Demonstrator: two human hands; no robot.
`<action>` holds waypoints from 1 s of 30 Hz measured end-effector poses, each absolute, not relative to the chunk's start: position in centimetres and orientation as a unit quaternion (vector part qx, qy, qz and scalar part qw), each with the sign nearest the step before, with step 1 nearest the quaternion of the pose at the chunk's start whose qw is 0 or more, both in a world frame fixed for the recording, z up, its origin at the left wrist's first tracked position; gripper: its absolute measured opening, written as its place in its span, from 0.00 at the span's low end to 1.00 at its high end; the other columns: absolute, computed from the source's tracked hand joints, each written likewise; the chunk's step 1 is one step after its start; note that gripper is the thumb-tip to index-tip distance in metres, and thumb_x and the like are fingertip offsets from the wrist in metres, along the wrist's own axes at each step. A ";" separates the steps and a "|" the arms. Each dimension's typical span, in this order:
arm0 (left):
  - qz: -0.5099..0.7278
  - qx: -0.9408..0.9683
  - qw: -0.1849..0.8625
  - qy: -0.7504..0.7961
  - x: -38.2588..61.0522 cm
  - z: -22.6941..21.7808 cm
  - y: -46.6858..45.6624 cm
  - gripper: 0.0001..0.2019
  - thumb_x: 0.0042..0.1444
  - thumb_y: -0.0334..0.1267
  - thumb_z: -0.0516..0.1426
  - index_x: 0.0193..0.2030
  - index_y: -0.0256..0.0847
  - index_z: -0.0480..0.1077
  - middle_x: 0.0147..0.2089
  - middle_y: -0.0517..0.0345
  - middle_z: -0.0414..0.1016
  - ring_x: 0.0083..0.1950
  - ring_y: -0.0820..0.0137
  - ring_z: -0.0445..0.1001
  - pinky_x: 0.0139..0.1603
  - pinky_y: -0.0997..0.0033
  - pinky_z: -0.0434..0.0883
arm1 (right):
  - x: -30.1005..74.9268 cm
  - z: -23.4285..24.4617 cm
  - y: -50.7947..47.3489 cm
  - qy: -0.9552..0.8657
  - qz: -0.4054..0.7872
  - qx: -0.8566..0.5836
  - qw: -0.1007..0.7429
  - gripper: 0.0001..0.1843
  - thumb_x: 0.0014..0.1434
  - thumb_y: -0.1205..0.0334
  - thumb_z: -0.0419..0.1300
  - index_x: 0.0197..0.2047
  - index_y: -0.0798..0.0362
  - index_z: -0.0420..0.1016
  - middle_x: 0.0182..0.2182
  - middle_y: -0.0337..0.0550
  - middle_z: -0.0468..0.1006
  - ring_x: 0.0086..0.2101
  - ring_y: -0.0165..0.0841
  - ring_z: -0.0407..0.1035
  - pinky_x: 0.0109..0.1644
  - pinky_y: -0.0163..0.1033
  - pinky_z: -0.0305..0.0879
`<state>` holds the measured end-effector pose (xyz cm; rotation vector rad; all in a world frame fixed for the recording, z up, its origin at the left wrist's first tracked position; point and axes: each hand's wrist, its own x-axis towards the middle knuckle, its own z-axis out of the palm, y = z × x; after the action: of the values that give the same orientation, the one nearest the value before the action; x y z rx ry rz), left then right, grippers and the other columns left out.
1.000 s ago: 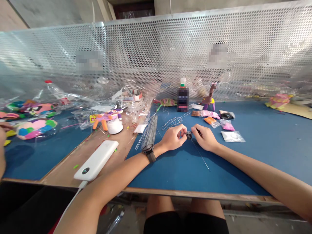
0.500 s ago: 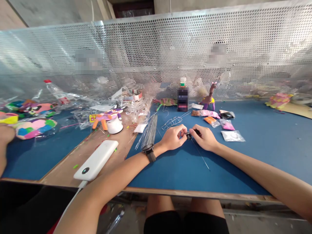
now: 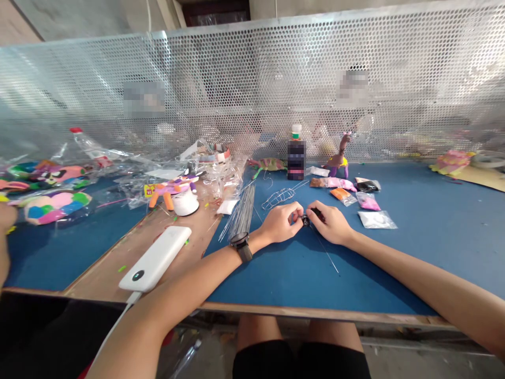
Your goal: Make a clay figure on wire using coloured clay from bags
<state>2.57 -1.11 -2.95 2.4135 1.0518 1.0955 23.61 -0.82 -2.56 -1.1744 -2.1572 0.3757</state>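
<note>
Where a white power bank point(image 3: 155, 258) and a bundle of wires point(image 3: 242, 213) lie leftward, the left hand point(image 3: 279, 222) pinches a small black piece point(image 3: 305, 220) just above the blue table point(image 3: 414, 237); the right hand point(image 3: 332, 223) pinches it too. Its thin wire point(image 3: 325, 251) slants toward the near right, plastic bags point(image 3: 376, 220) beyond.

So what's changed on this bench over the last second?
Hardly anything. At the left edge a co-worker's hand rose, then dropped back. The person's left hand and right hand still pinch the small black piece by the thin wire; power bank and wire bundle unmoved.
</note>
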 end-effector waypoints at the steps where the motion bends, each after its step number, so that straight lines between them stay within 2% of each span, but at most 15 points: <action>1: 0.377 0.838 0.145 0.366 2.6 -3.0 -1.1 0.04 0.57 0.31 0.58 0.37 0.42 0.66 0.28 0.66 0.69 0.26 0.76 0.65 0.31 0.75 0.63 | 23.6 -2.6 -0.8 -0.824 0.145 -0.444 0.320 0.13 0.71 0.51 0.52 0.43 0.48 0.73 0.28 0.38 0.79 0.26 0.34 0.70 0.33 0.37 0.58; 9: 0.360 0.842 0.150 0.373 2.6 -3.0 -1.2 0.04 0.56 0.31 0.58 0.36 0.42 0.67 0.28 0.66 0.70 0.27 0.75 0.65 0.31 0.74 0.63 | 23.6 -2.8 -0.6 -0.833 0.139 -0.440 0.305 0.13 0.71 0.53 0.52 0.40 0.48 0.74 0.30 0.39 0.81 0.28 0.34 0.71 0.33 0.37 0.58; 20: 0.347 0.848 0.153 0.371 2.6 -2.9 -1.3 0.04 0.56 0.31 0.58 0.37 0.42 0.68 0.28 0.66 0.70 0.28 0.75 0.67 0.32 0.75 0.63 | 23.6 -2.6 -0.7 -0.841 0.140 -0.441 0.279 0.13 0.71 0.54 0.52 0.40 0.48 0.75 0.33 0.40 0.83 0.29 0.34 0.72 0.34 0.37 0.58; 30: 0.343 0.850 0.156 0.369 2.6 -2.7 -1.5 0.04 0.56 0.30 0.58 0.37 0.43 0.68 0.28 0.66 0.69 0.28 0.74 0.67 0.32 0.74 0.63 | 23.6 -2.4 -0.7 -0.845 0.141 -0.440 0.268 0.14 0.71 0.54 0.52 0.40 0.48 0.75 0.31 0.40 0.82 0.29 0.34 0.71 0.33 0.37 0.56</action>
<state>2.55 -1.47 -2.74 2.4340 1.0561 0.9820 23.63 -0.71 -2.40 -1.1867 -2.2795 0.3813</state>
